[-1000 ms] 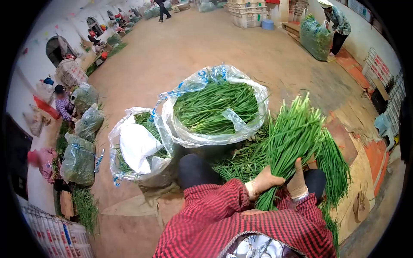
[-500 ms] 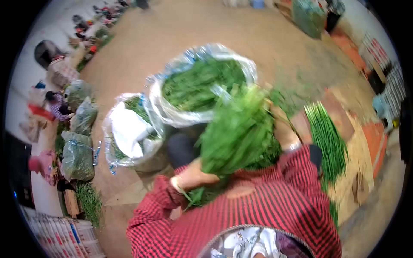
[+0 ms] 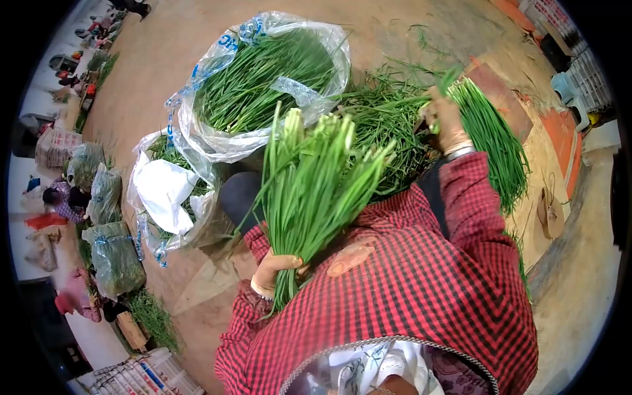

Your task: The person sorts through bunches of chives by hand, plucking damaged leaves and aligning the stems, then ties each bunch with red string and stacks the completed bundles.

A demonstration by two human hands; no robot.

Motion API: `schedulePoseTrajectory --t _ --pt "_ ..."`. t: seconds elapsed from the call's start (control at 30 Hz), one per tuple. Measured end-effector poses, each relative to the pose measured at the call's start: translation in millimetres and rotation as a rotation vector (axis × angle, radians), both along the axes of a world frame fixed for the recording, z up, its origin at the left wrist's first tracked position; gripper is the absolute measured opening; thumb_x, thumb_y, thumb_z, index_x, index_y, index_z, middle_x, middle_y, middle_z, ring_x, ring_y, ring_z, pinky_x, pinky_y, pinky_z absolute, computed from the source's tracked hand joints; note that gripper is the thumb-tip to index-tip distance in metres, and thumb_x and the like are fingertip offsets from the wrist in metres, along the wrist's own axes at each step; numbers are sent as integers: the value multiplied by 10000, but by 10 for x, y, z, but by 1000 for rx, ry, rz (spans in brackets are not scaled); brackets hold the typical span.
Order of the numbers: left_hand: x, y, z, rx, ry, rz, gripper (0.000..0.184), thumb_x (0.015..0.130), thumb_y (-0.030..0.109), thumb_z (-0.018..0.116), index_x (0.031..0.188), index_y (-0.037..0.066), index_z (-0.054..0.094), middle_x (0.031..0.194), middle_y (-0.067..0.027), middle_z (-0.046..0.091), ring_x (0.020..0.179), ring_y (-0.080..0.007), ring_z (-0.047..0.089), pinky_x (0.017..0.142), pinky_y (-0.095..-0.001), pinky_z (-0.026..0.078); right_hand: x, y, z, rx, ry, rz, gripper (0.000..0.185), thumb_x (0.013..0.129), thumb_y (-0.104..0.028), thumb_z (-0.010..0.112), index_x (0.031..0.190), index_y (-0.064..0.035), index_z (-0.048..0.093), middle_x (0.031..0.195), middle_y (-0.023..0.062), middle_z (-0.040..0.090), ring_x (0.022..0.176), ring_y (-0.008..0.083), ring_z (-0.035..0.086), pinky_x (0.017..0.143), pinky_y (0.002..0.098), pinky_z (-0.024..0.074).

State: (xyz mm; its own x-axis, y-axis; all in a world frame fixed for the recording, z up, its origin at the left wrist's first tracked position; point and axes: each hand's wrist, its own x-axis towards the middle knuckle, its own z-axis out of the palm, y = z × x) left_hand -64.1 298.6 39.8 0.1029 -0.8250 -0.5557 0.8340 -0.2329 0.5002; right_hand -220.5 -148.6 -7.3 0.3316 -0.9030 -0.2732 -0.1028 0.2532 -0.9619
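My left hand [image 3: 280, 271] is wrapped round the lower part of a green leafy bunch [image 3: 313, 191], whose pale cut ends point up and away. Beyond my right knee, my right hand [image 3: 447, 122] has its fingers bent beside loose greens [image 3: 388, 118]; what they pinch, if anything, is too blurred to tell. Just right of that hand lies a neat bunch [image 3: 494, 141] with pale ends at the top. A large clear plastic bag [image 3: 339, 56] full of greens stands ahead, and a smaller bag [image 3: 207, 210] with a white sheet [image 3: 164, 191] on top sits to its left.
Filled plastic bags [image 3: 115, 260] line the left side, near a person in pink [image 3: 79, 296] and another in purple [image 3: 62, 201]. White crates [image 3: 155, 375] stand at the lower left. At right are a blue stool [image 3: 569, 89], a sandal [image 3: 552, 214] and orange matting [image 3: 559, 141].
The held bunch has moved left and is now in my left hand alone. My right hand has let go of it and moved right, to the loose greens. The view has tilted down.
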Motion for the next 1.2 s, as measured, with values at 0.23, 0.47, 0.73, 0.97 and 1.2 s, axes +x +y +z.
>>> schedulePoseTrajectory --t 0.23,0.47,0.73,0.97,1.2 --pt "55 -143 5 -56 -10 95 626 779 133 654 1310 -130 453 1004 -130 623 670 -111 519 571 -242 419 -193 182 68 -954 665 798 435 914 -440 629 986 -12 636 772 96 655 576 145 624 519 266 483" --pt "15 -276 126 -5 -117 183 546 766 94 651 1263 -84 513 852 -81 638 643 -130 551 574 -240 446 570 1196 657 32 178 951 325 953 -351 607 892 -33 619 650 35 611 506 95 574 462 226 462" --pt "70 -27 -51 3 -140 164 482 770 119 657 1190 -84 535 839 -102 621 639 -145 533 567 -262 424 562 785 168 -593 279 669 220 853 -260 615 848 -41 631 642 96 563 623 159 597 610 317 478" --pt "73 5 -89 6 -55 193 318 813 112 667 1082 -37 585 724 -93 576 655 -164 523 594 -279 414 26 9 -145 -727 918 586 281 853 -315 552 970 -108 701 876 149 685 794 348 641 728 425 505" --pt "134 22 -33 39 -358 132 356 804 95 693 1101 -58 570 791 -106 613 672 -181 556 624 -299 434 -159 -112 -227 -820 842 515 505 891 -402 597 1242 -39 598 932 122 687 907 261 659 833 332 505"
